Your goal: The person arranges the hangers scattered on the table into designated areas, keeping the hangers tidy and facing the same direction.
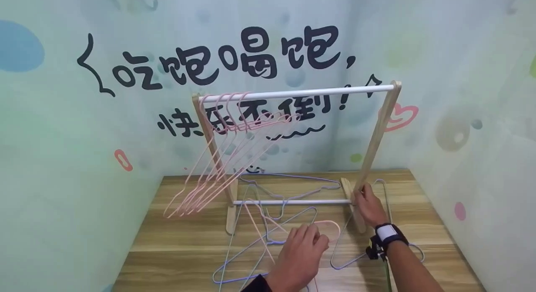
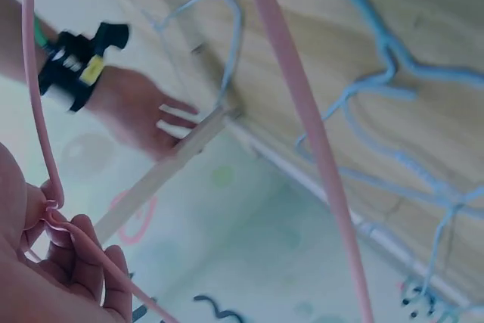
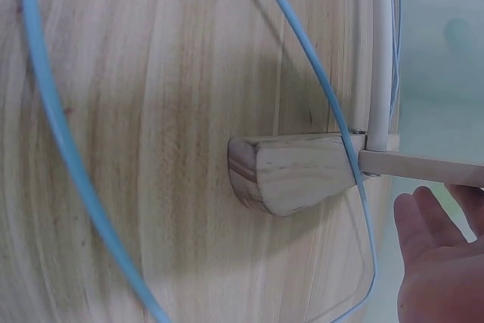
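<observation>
My left hand (image 1: 299, 252) pinches a pink clothes hanger (image 2: 306, 111) at its twisted neck, between thumb and fingers. In the head view its rounded end (image 1: 335, 225) shows just right of the hand. My right hand (image 1: 370, 206) holds the lower part of the right wooden post (image 1: 379, 133) of a small clothes rack, some fingers lying loose beside it in the right wrist view. Several pink hangers (image 1: 217, 174) hang by their hooks at the left end of the rack's white top rail (image 1: 326, 92).
Several blue and purple hangers (image 1: 289, 195) lie overlapping on the wood-grain table (image 1: 167, 241), under and in front of the rack. One blue hanger (image 3: 318, 66) passes across the rack's right wooden foot (image 3: 302, 172). A printed wall (image 1: 63, 128) closes off the back and sides.
</observation>
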A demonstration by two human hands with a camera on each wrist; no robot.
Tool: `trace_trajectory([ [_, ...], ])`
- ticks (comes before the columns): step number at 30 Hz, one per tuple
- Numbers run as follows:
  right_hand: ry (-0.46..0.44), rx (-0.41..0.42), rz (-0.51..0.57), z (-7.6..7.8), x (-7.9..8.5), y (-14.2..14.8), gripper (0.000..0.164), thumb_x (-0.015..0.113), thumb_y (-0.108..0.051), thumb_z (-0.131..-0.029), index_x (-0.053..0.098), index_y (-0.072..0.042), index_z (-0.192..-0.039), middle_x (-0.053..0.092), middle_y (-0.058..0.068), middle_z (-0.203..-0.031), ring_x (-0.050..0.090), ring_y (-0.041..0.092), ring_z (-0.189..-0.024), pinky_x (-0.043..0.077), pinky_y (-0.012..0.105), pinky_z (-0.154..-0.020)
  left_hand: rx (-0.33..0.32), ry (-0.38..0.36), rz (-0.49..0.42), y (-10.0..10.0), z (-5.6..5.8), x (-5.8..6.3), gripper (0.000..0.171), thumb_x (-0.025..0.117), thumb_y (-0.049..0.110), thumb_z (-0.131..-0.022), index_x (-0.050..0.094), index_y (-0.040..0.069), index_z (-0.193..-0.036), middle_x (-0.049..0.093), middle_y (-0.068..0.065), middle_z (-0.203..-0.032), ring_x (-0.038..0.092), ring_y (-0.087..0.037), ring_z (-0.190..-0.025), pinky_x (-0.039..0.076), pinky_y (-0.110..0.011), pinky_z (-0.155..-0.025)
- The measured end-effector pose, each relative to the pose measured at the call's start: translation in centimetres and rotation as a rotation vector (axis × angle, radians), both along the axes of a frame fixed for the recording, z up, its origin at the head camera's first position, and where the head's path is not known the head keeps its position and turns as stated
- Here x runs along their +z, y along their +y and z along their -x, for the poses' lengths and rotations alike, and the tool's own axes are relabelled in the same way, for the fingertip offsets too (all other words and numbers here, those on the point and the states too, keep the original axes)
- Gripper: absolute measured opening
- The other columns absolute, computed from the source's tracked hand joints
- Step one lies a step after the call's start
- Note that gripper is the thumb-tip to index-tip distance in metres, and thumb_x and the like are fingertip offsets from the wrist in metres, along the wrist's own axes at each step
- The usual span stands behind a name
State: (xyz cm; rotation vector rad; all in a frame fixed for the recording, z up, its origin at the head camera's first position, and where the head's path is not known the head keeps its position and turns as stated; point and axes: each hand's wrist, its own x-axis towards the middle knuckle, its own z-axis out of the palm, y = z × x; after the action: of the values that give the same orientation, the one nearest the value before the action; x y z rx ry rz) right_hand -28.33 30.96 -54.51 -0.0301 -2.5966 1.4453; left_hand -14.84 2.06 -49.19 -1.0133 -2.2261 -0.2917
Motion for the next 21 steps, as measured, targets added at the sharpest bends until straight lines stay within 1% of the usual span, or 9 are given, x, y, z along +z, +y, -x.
trace_trajectory([
  [3, -0.004, -0.001, 0.014, 0.0, 0.1, 0.1, 0.023, 0.04, -0.018, -0.118, 0.046, -0.001, -0.134, 0.064, 0.034, -0.134, 0.066, 0.047, -0.116, 0.054, 0.06, -0.099, 0.003, 0.004, 0.014, -0.3, 0.1, 1.3, 0.026, 0.047, 0.026, -0.117, 0.061, 0.017, -0.098, 0.049, 0.004, -0.094, 0.049, -0.012, -0.084, 0.04, -0.025, -0.075],
  [5, -0.005, -0.001, 0.022, -0.1, 0.1, 0.1, 0.025, 0.04, -0.018, -0.118, 0.046, -0.001, -0.136, 0.064, 0.034, -0.134, 0.066, 0.047, -0.116, 0.054, 0.06, -0.099, 0.007, -0.007, 0.012, -0.5, 0.4, 2.1, 0.021, 0.054, 0.025, -0.115, 0.064, 0.017, -0.099, 0.054, 0.004, -0.095, 0.054, -0.013, -0.087, 0.045, -0.026, -0.076],
  [7, -0.005, -0.004, 0.023, -0.1, 0.0, 0.2, 0.026, 0.041, -0.017, -0.118, 0.046, 0.0, -0.137, 0.064, 0.035, -0.137, 0.066, 0.048, -0.118, 0.055, 0.06, -0.1, 0.01, -0.034, 0.0, -0.8, 0.7, 2.8, 0.018, 0.059, 0.025, -0.114, 0.068, 0.016, -0.102, 0.059, 0.003, -0.099, 0.057, -0.014, -0.091, 0.049, -0.026, -0.078],
  [9, -0.001, -0.007, 0.017, -0.1, 0.0, 0.2, 0.026, 0.041, -0.017, -0.118, 0.047, 0.0, -0.137, 0.063, 0.036, -0.14, 0.066, 0.05, -0.12, 0.054, 0.061, -0.101, 0.006, -0.077, -0.026, -1.1, 0.9, 3.4, 0.016, 0.062, 0.023, -0.113, 0.071, 0.014, -0.104, 0.062, 0.002, -0.102, 0.059, -0.015, -0.093, 0.053, -0.024, -0.078],
  [12, 0.005, -0.01, 0.01, -0.1, -0.1, 0.3, 0.025, 0.042, -0.017, -0.118, 0.048, 0.0, -0.135, 0.063, 0.036, -0.142, 0.066, 0.051, -0.122, 0.054, 0.063, -0.103, -0.026, -0.16, -0.075, -1.5, 1.3, 4.1, 0.012, 0.062, 0.017, -0.112, 0.071, 0.011, -0.106, 0.062, 0.0, -0.104, 0.058, -0.015, -0.093, 0.055, -0.022, -0.078],
  [14, 0.008, -0.01, 0.007, -0.1, -0.1, 0.3, 0.023, 0.042, -0.016, -0.118, 0.049, 0.0, -0.133, 0.063, 0.036, -0.142, 0.066, 0.051, -0.122, 0.053, 0.063, -0.103, -0.062, -0.207, -0.113, -1.7, 1.6, 4.5, 0.011, 0.06, 0.013, -0.113, 0.068, 0.009, -0.106, 0.058, -0.001, -0.1, 0.056, -0.014, -0.089, 0.053, -0.021, -0.076],
  [16, 0.013, -0.013, 0.003, 0.0, -0.1, 0.3, 0.021, 0.042, -0.016, -0.117, 0.049, -0.001, -0.129, 0.063, 0.035, -0.14, 0.066, 0.05, -0.12, 0.053, 0.062, -0.103, -0.096, -0.239, -0.153, -2.0, 1.9, 5.0, 0.011, 0.057, 0.009, -0.114, 0.065, 0.007, -0.106, 0.054, -0.001, -0.097, 0.053, -0.013, -0.086, 0.05, -0.02, -0.073],
  [18, 0.018, -0.019, -0.003, -0.1, 0.0, 0.2, 0.018, 0.042, -0.017, -0.117, 0.049, -0.002, -0.126, 0.064, 0.033, -0.138, 0.066, 0.048, -0.118, 0.053, 0.061, -0.102, -0.124, -0.244, -0.189, -2.2, 2.3, 5.6, 0.011, 0.054, 0.006, -0.114, 0.063, 0.005, -0.108, 0.05, -0.001, -0.095, 0.051, -0.012, -0.083, 0.049, -0.019, -0.071],
  [21, 0.027, -0.022, -0.005, -0.1, 0.0, 0.1, 0.016, 0.043, -0.016, -0.116, 0.049, -0.002, -0.123, 0.064, 0.033, -0.138, 0.066, 0.048, -0.118, 0.053, 0.06, -0.103, -0.149, -0.194, -0.221, -2.7, 3.0, 6.6, 0.011, 0.052, 0.004, -0.113, 0.061, 0.003, -0.107, 0.05, -0.002, -0.093, 0.051, -0.013, -0.08, 0.05, -0.02, -0.068],
])
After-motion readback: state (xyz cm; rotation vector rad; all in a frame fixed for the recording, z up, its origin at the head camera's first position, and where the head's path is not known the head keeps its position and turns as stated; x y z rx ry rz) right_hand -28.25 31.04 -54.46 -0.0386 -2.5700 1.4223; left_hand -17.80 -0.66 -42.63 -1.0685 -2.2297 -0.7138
